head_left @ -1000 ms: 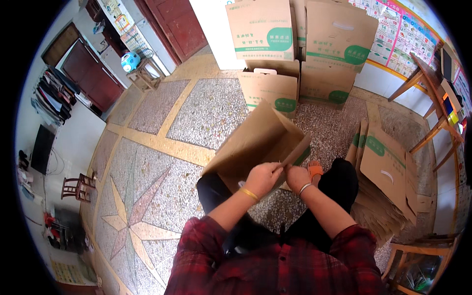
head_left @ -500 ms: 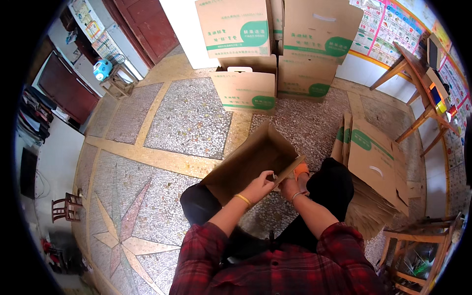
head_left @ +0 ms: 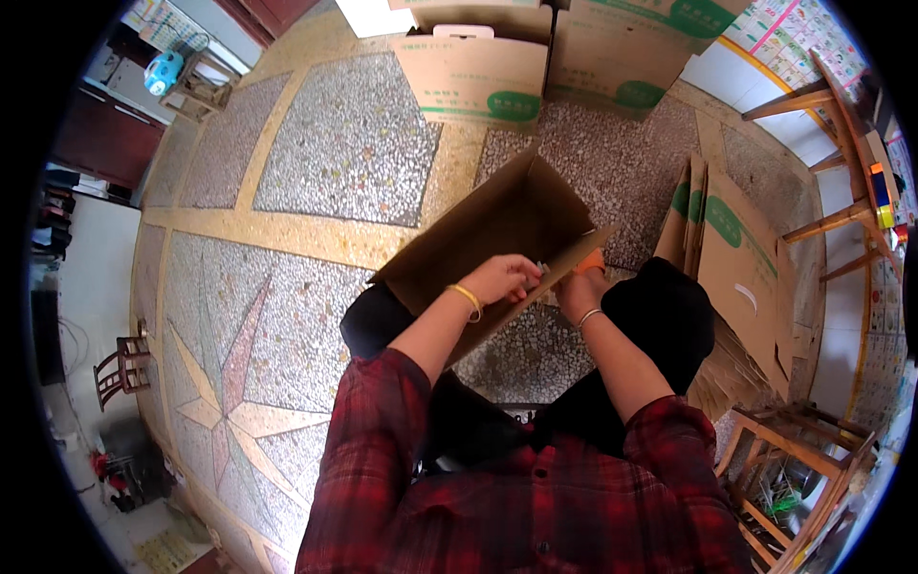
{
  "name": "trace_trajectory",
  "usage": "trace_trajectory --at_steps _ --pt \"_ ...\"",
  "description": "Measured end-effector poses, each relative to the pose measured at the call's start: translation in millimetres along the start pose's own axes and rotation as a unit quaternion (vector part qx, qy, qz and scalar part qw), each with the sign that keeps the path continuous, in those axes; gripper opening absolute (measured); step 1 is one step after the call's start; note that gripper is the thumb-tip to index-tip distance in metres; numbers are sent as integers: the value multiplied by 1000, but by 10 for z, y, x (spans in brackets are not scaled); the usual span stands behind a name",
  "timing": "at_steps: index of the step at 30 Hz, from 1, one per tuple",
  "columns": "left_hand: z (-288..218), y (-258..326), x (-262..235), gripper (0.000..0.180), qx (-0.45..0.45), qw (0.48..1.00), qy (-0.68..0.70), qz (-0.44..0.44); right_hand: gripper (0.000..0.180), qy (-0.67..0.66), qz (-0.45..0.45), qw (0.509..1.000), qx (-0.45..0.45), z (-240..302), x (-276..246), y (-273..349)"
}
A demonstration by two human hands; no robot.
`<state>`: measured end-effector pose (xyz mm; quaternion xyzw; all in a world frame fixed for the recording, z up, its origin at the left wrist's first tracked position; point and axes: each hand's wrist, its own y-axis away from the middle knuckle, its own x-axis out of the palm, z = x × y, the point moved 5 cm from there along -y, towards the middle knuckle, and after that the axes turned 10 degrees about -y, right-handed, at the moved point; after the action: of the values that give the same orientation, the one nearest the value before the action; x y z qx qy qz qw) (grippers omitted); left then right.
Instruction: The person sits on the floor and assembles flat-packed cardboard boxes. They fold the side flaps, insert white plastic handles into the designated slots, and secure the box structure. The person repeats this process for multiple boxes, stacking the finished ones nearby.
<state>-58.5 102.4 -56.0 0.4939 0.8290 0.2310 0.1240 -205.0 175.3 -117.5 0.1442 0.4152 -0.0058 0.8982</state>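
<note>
An open brown cardboard box (head_left: 478, 225) is tilted between my knees, its hollow side facing up. My left hand (head_left: 505, 279) reaches over its near edge, fingers curled in a pinch close to the right end wall. A small greyish bit (head_left: 542, 271) shows at those fingertips, too small to name. My right hand (head_left: 578, 295) is closed against the outer side of that same wall, at its lower corner; its fingertips are partly hidden by the cardboard.
Printed cardboard boxes (head_left: 473, 81) stand ahead on the stone-chip floor (head_left: 335, 143). Flattened cartons (head_left: 741, 277) are stacked beyond my right knee. A wooden rack (head_left: 794, 459) stands at the lower right, a wooden table (head_left: 841, 143) along the right wall. A small chair (head_left: 122, 373) is far left.
My view has tilted, so the standing boxes sit higher in the picture. My left hand has shifted slightly at the end wall, and the greyish bit shows more. Both hands stay at the box.
</note>
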Motion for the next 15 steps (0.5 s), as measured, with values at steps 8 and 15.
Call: trace_trajectory --at_steps 8,15 --pt "314 -332 -334 21 -21 984 -54 -168 21 -50 -27 998 -24 235 -170 -12" --pt "288 -476 -286 16 31 974 -136 -178 20 6 -121 984 -132 144 -102 -59"
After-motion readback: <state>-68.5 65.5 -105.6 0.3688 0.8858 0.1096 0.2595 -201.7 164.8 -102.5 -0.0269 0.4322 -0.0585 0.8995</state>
